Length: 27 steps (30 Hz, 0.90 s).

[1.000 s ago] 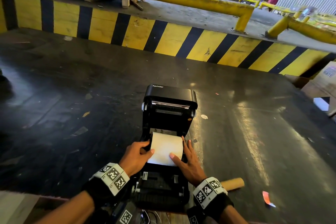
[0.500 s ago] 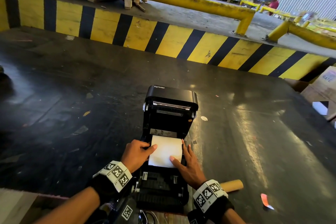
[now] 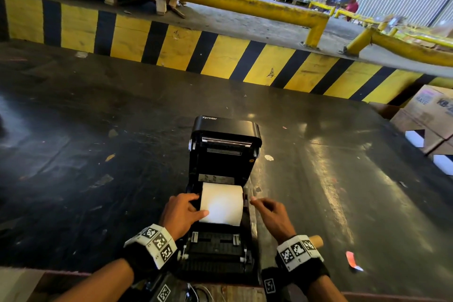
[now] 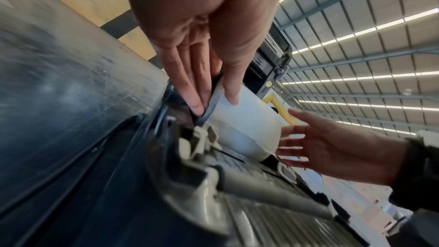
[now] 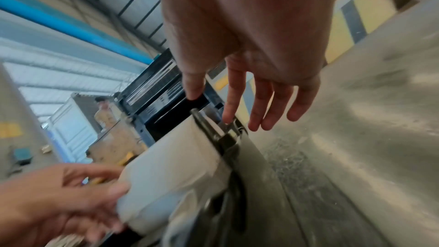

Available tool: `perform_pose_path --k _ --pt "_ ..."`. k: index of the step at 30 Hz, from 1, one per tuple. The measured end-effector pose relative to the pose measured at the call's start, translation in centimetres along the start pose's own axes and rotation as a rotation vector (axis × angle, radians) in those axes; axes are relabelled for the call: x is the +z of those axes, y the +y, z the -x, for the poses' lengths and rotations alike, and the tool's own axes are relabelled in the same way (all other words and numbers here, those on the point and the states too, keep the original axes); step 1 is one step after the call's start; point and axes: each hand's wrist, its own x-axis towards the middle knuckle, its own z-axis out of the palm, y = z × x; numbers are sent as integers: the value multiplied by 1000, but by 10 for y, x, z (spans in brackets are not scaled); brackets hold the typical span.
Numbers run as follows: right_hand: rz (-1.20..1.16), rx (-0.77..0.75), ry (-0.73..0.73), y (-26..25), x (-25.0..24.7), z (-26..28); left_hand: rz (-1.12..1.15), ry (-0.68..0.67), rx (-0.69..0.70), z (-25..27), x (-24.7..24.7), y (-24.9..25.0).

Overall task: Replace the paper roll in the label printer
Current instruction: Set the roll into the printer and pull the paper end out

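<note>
White paper roll [image 3: 221, 203] sits in the bay of the open label printer [image 3: 224, 193], lid [image 3: 226, 144] tipped up and back, "Xprinter" on its top edge. Left hand [image 3: 182, 213] is on the roll's left end: thumb across the paper face, fingers [image 4: 187, 89] straight, tips down in the gap between the roll end and the printer's side wall. Right hand [image 3: 270, 216] is off the roll, just beside the printer's right side, fingers [image 5: 261, 104] loosely spread and holding nothing. Printer stands on a dark scuffed table [image 3: 98, 154], near its front edge. Bare cardboard core [image 3: 316, 240] lies on the table behind the right wrist. Red paper scrap [image 3: 351, 258] further right. Yellow-black striped curb [image 3: 220, 56] behind.
</note>
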Motion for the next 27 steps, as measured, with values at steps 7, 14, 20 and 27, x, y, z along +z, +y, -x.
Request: perform_pose_path --k 7,14,20,27 --pt "277 -9 133 0 39 15 -57 16 3 4 -1 7" --pt "465 41 213 -16 48 34 -54 38 17 10 3 -1" --pt "472 120 196 -18 43 44 -72 -6 44 11 3 -8" --pt "386 123 70 -15 45 51 -123 -35 50 13 0 -16"
